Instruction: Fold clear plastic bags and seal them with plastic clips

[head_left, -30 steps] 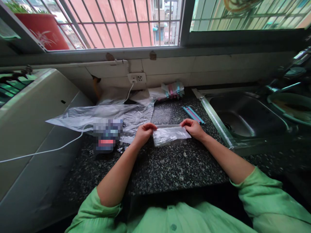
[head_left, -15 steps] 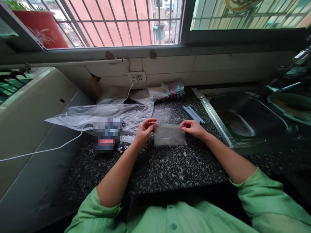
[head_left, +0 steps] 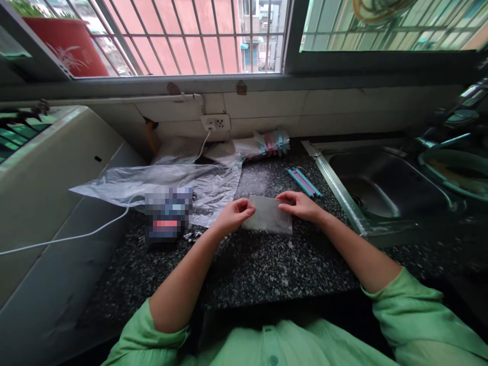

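Observation:
A small clear plastic bag (head_left: 269,216) lies flat on the dark speckled counter (head_left: 247,264) between my hands. My left hand (head_left: 235,214) pinches the bag's left edge with curled fingers. My right hand (head_left: 299,204) rests on its upper right corner, fingertips pressed on the top strip. Both forearms come out of green sleeves.
A large clear plastic sheet (head_left: 163,183) and a blurred box (head_left: 168,213) lie left of the bag. Blue and pink sticks (head_left: 304,181) lie behind, more bags (head_left: 267,142) near the wall socket (head_left: 215,122). A steel sink (head_left: 381,183) is to the right, a white cable (head_left: 76,236) to the left.
The bag, held up and puffed between both hands a second ago, now lies flat on the counter. Both hands have come down and closer together on it.

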`<state>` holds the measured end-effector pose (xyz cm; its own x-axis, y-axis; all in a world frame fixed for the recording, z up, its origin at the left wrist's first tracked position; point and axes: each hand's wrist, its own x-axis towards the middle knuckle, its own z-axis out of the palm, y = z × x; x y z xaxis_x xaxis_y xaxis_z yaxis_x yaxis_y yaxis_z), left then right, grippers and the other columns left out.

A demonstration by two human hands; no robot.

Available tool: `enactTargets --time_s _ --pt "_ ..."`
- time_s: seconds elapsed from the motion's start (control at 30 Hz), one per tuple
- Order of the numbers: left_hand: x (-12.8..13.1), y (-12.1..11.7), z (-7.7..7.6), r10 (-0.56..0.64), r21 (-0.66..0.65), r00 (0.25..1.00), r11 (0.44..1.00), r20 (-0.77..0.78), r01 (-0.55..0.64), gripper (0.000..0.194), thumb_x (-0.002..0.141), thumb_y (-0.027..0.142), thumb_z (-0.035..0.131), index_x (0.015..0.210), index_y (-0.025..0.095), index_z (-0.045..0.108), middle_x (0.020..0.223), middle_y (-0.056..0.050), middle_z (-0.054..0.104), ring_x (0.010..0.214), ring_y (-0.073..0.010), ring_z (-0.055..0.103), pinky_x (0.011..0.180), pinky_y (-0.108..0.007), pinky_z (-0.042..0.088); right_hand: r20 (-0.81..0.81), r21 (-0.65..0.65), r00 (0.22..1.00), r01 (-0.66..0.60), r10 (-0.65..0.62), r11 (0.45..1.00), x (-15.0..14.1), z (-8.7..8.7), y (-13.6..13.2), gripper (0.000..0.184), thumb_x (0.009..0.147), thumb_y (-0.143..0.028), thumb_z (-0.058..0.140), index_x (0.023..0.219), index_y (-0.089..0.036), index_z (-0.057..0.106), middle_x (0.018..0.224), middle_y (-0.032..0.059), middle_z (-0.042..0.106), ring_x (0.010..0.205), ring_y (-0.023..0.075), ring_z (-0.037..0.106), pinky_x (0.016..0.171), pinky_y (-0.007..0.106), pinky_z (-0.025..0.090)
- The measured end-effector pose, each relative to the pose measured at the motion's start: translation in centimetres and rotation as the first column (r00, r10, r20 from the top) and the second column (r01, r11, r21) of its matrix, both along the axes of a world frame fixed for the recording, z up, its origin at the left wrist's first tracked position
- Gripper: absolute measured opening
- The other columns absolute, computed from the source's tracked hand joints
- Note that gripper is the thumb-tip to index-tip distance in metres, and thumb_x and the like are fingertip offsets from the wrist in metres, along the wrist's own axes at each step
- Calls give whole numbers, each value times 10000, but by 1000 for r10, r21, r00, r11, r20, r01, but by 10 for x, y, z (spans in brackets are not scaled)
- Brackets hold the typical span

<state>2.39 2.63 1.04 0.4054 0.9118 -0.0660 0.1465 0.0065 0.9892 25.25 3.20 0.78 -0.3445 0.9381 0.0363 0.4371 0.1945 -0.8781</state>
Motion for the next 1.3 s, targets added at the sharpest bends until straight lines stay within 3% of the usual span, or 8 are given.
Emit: enactTargets --time_s 0.17,0.3,0.5,0.63,0.8,0.9,1.03,1.3 --pt "-2 -1 1 46 -13 999 999 19 -45 256 618 372 621 608 160 477 545 61 409 509 -71 356 483 -196 263 124 -82 977 -162 171 983 -9 5 -13 152 692 -273 562 615 -143 586 557 -31 523 539 85 449 521 210 337" --pt "-8 1 4 72 -21 997 997 35 -71 266 617 392 621 625 159 494 551 58 412 506 -71 356 479 -194 254 117 -269 912 -352 394 896 -6 9 -19 153 680 -278 593 615 -140 579 547 -43 515 510 74 432 498 205 320" --pt "-4 -9 15 -225 -202 974 955 -8 219 278 610 415 633 661 163 529 553 48 458 494 -79 379 475 -205 249 -105 -138 981 -177 164 974 -22 12 -20 258 658 -359 645 802 -149 606 709 4 602 646 110 529 618 241 422" --pt "1 -15 20 -316 -192 946 935 -74 297 260 599 397 645 624 161 541 531 52 444 493 -78 361 472 -208 239 -185 -124 971 -179 154 976 -35 13 -27 253 677 -387 626 742 -144 595 645 -8 562 580 91 489 553 223 395" --pt "1 -9 11 -54 -74 999 996 -7 53 288 567 409 677 640 152 569 559 43 485 529 -83 404 490 -199 283 -187 -60 981 -66 54 996 -32 11 -29 242 685 -389 616 678 -149 583 603 -16 530 546 83 454 511 216 371" --pt "3 -4 2 116 -125 983 987 144 -98 360 534 466 693 655 153 564 568 44 501 523 -76 423 495 -192 316 -228 -39 972 44 -52 998 -26 7 -25 230 679 -385 612 681 -159 572 626 -12 545 568 92 472 539 224 393" --pt "9 -5 -7 106 -233 976 971 191 -60 432 511 497 708 742 141 623 644 6 598 582 -108 503 551 -216 382 -268 -35 953 139 -143 990 -22 1 -20 210 662 -371 609 680 -168 557 633 -13 548 579 99 482 565 236 410" --pt "15 -9 -13 210 -177 968 967 135 -185 350 496 436 744 646 134 651 618 -12 635 599 -128 535 597 -243 407 -199 -1 967 160 -157 987 -18 -6 -18 185 678 -358 589 687 -175 564 640 -4 568 599 119 515 598 257 437"
